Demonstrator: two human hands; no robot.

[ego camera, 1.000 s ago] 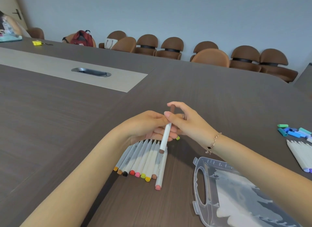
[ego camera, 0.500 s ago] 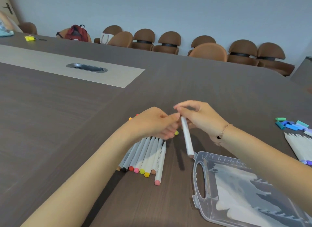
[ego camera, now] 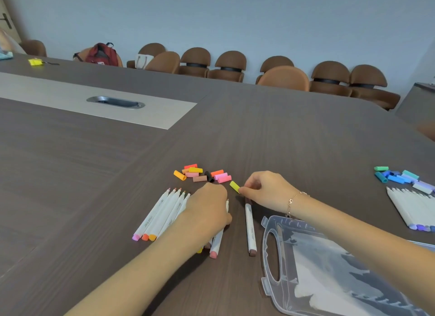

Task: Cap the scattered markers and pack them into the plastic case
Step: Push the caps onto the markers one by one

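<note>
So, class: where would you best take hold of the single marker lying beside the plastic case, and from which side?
Pinch the marker round its bare white middle, from above. It lies flat and alone between the left hand and the case, leaving both long sides free.

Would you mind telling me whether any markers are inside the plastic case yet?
None yet: the clear plastic case shows no markers inside.
</note>
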